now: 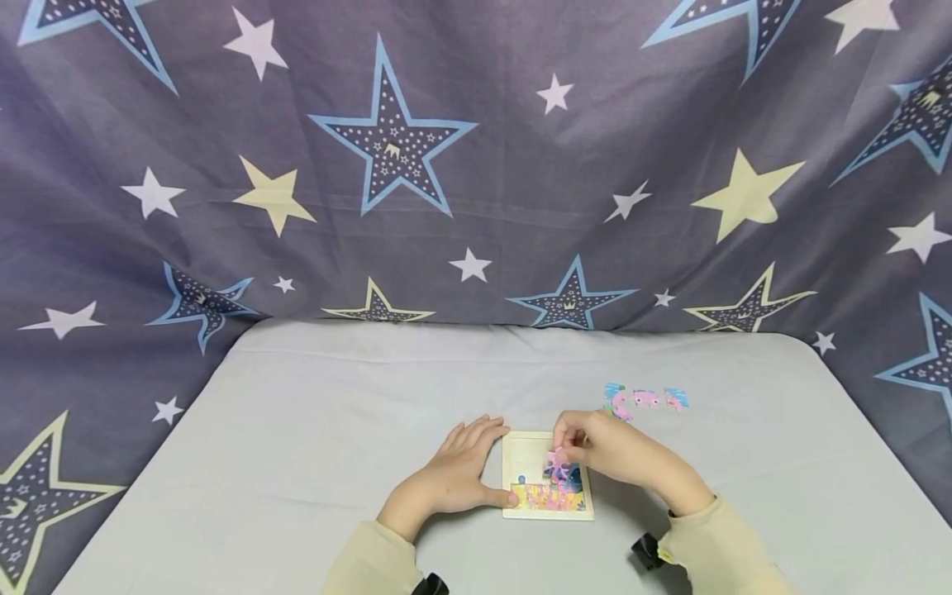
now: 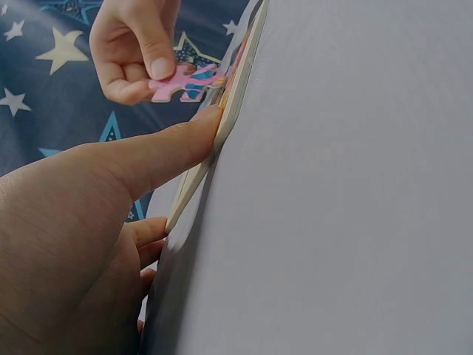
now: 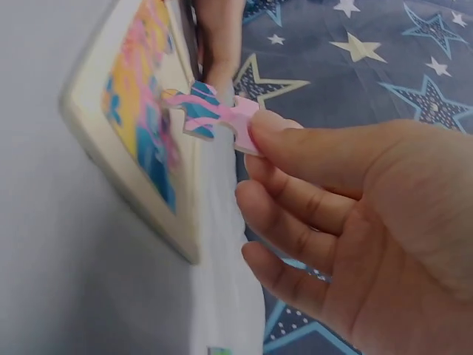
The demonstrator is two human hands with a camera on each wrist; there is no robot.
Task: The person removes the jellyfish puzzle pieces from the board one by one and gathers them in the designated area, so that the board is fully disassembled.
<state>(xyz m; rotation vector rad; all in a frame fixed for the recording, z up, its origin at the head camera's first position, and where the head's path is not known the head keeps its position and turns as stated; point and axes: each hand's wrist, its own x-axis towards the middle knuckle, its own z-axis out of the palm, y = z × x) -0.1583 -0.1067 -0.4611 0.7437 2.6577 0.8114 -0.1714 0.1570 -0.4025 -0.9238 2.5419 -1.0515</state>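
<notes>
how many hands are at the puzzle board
2. The left hand is at the left side of the board, its thumb touching the lower left corner. The right hand is at the right side, pinching a puzzle piece. No other hands show.

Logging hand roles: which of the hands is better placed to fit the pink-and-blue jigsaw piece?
Probably the right hand: it pinches the piece over the cream rectangular tray; the left hand touches the tray's left side.
</notes>
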